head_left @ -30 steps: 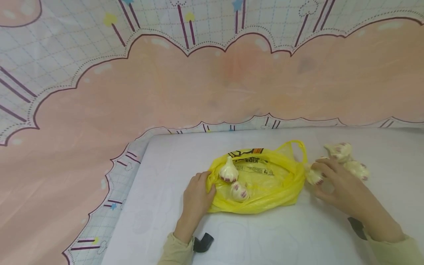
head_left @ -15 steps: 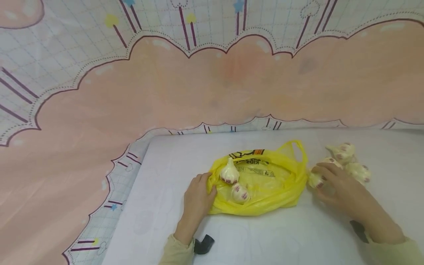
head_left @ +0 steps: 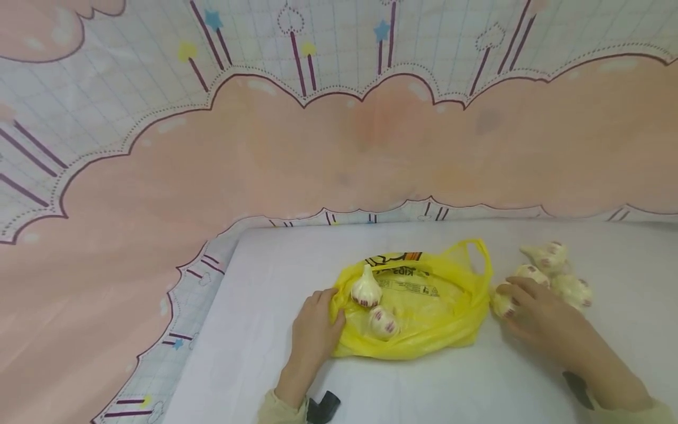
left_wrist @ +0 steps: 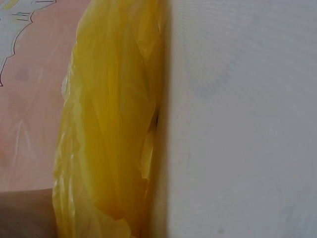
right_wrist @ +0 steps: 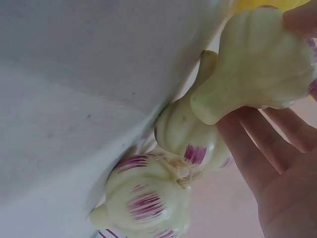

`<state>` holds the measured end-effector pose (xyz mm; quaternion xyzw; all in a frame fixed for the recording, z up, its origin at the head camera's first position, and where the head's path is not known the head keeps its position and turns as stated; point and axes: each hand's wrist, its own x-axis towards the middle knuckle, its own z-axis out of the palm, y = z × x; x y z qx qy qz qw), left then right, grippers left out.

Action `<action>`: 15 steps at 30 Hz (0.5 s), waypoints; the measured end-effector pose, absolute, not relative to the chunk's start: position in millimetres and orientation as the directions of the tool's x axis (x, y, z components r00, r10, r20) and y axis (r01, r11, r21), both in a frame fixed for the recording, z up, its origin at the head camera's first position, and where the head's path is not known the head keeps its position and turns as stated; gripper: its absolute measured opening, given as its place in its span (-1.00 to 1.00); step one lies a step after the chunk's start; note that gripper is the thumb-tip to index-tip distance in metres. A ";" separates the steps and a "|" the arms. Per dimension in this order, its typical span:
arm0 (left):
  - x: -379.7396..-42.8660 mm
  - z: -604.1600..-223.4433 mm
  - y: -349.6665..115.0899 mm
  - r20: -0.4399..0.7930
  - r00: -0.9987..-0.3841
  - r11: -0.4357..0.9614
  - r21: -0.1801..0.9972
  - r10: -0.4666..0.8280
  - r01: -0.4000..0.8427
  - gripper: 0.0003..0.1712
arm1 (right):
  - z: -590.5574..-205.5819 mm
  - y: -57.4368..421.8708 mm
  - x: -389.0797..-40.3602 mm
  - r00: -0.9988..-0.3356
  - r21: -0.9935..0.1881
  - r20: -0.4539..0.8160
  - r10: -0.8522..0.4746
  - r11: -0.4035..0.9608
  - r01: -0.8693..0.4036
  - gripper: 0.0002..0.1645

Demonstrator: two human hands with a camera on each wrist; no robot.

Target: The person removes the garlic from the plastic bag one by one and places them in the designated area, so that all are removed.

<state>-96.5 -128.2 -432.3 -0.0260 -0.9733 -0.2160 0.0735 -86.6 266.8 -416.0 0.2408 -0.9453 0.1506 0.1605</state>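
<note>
A yellow plastic bag (head_left: 413, 347) lies on the white table with its mouth spread open, and two garlic bulbs (head_left: 366, 288) are inside on its left. At the bag's left rim, my left hand (head_left: 313, 330) holds the edge between thumb and fingers. The left wrist view has the bag's crinkled side (left_wrist: 109, 119) close up. Just right of the bag, my right hand (head_left: 548, 315) grips a garlic bulb (right_wrist: 262, 59), its thumb on one side and fingers on the other. Behind that hand sit three more bulbs (head_left: 572, 290), one of them (head_left: 531, 274) partly hidden by the fingers.
One bag handle (head_left: 479, 253) stands up at the right rear, beside the gripped bulb. The white table (head_left: 275, 259) ends at the back against a patterned pink curtain (head_left: 339, 153). A black strap piece (head_left: 324, 406) shows at the left wrist.
The fingers of my right hand have drawn in closer around the garlic bulb near the bag. My left hand stays at the bag's rim. The head view has tilted slightly up.
</note>
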 end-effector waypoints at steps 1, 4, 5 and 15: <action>-96.0 -432.7 -128.1 0.153 -0.988 0.905 0.417 0.018 0.081 -0.53 | -416.7 267.3 -86.0 -0.837 -0.205 0.368 -0.405 0.843 -0.497 -0.36; -94.5 -433.3 -127.4 0.161 -0.987 0.905 0.417 0.018 0.085 -0.53 | -418.6 268.6 -84.4 -0.841 -0.196 0.363 -0.402 0.849 -0.491 -0.39; -94.3 -433.3 -127.2 0.164 -0.986 0.905 0.418 0.018 0.086 -0.54 | -418.9 269.1 -83.5 -0.846 -0.201 0.354 -0.398 0.851 -0.485 -0.39; -94.8 -434.2 -129.0 0.195 -0.981 0.909 0.406 0.020 0.099 -0.54 | -423.6 275.1 -82.0 -0.816 -0.182 0.420 -0.396 0.844 -0.504 -0.35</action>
